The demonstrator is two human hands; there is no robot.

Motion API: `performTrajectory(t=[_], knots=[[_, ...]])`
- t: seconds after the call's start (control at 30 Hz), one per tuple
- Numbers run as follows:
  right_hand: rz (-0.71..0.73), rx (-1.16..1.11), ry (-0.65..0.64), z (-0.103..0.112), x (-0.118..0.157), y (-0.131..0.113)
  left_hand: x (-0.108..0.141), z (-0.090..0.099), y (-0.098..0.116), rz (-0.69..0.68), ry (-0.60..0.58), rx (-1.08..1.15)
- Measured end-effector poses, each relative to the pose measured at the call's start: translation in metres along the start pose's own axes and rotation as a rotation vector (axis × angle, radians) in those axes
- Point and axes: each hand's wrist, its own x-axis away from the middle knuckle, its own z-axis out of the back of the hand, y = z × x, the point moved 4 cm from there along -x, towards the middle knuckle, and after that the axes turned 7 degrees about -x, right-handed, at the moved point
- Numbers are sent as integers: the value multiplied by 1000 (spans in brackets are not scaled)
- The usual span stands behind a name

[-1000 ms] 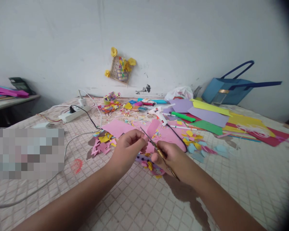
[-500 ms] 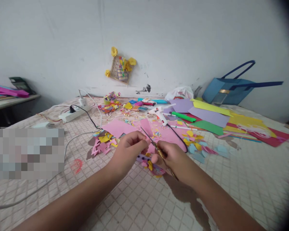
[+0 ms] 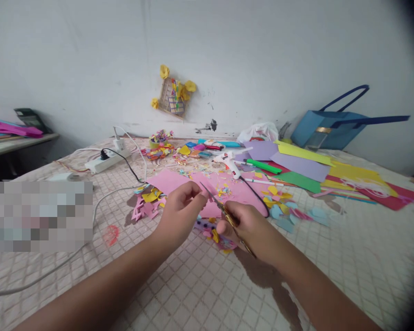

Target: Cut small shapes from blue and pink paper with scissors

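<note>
My right hand [image 3: 250,225] is closed around a pair of scissors [image 3: 232,219] with gold-coloured handles, the blades pointing up and to the left. Just left of the blades, my left hand [image 3: 182,209] is pinched closed at the fingertips. A small bit of pink paper seems to be between them, hard to tell from the pink sheet [image 3: 212,211] behind. Below the hands lies a purple item with dark dots [image 3: 204,225], partly covered by pink and yellow scraps and by my right hand.
A white glue gun [image 3: 230,164] with a black cord lies beyond my hands. Paper scraps [image 3: 146,207] are scattered on both sides. Coloured sheets [image 3: 300,165] and a blue bag [image 3: 331,128] are at the right. A power strip [image 3: 106,161] with trailing cables stands at the left.
My left hand has moved slightly up and left, opening a small gap from the scissor blades. The right hand and scissors stay almost where they were.
</note>
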Motion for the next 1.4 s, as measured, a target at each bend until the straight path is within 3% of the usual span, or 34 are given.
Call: performTrajectory(t=[0.17, 0.3, 0.47, 0.63, 0.87, 1.03, 1.23, 1.4], knots=[[25, 75, 27, 2, 0, 3, 0, 3, 3, -58, 8, -110], [-34, 72, 39, 4, -1, 8, 0, 4, 5, -99, -30, -204], [-28, 60, 35, 4, -1, 5, 0, 3, 5, -65, -53, -224], [-15, 41, 40, 2, 0, 2, 2, -1, 3, -5, -47, -131], [25, 81, 77, 1, -3, 8, 3, -8, -3, 109, -43, 178], [15, 37, 79, 1, -2, 5, 5, -10, -4, 157, -38, 233], [-27, 21, 85, 2, 0, 4, 3, -7, -7, 148, -18, 231], [-23, -4, 40, 0, 1, 3, 0, -1, -8, 39, -1, 150]])
